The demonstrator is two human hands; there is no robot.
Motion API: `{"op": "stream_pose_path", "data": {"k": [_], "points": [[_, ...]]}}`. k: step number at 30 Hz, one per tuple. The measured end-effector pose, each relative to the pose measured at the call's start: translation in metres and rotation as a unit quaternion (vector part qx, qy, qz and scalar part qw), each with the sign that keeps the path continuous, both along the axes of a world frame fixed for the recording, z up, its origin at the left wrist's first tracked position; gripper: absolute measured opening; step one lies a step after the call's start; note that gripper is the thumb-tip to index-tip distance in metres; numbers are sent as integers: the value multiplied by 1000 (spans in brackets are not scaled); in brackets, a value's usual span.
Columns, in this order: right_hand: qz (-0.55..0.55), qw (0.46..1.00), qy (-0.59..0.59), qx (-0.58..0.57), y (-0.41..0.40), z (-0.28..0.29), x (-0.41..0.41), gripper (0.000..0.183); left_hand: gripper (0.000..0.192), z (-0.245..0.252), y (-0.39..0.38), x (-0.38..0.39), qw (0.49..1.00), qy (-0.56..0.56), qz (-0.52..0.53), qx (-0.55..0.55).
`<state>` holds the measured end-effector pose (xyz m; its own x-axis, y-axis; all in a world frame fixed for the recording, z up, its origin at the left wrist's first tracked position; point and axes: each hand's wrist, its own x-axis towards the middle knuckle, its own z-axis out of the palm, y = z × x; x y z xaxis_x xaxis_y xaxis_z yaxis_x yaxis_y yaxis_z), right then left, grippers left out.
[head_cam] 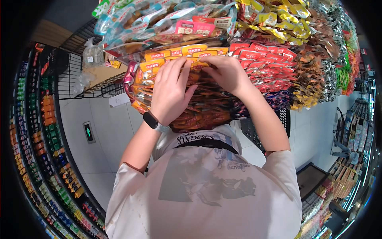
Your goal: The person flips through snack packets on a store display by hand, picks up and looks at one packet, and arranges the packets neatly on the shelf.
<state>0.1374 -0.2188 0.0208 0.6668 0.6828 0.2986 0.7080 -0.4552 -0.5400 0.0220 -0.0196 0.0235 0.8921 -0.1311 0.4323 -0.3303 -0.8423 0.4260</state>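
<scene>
My left hand [173, 86], with a smart band [150, 120] on its wrist, lies over a dense row of orange snack packets [152, 64]. Its thumb stands apart from the fingers, and the fingertips touch the packets' upper edges. Close beside it, my right hand [231, 73] has its thumb and bent index finger at the edge of an orange packet [196, 65], apparently pinching it. Its other fingers are curled and partly hidden. Red snack packets [259, 56] stand in tight rows just right of that hand.
Larger blue-and-white packets [134, 24] and yellow packets [286, 19] fill the display behind. A black wire cart [70, 76] holding a clear plastic bag [93, 55] stands left. A black perforated basket [252, 134] is beside my body. Stocked shelves [49, 110] line the left; a person [343, 149] is far right.
</scene>
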Motion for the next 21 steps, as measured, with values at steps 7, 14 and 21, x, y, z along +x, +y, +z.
{"op": "stream_pose_path", "data": {"k": [7, 14, 21], "points": [[-15, 999, -27, -20, 3, -5, 6, 17, 67, -9, 4, 4, 998, -21, -20, 61], [-24, 999, 7, -46, 3, -4, 7, 14, 63, -13, 2, 2, 997, -16, -12, 68], [11, 997, 73, 8, -20, 15, 11, 13, 65, -14, 2, 2, 998, 9, 5, 69]]}}
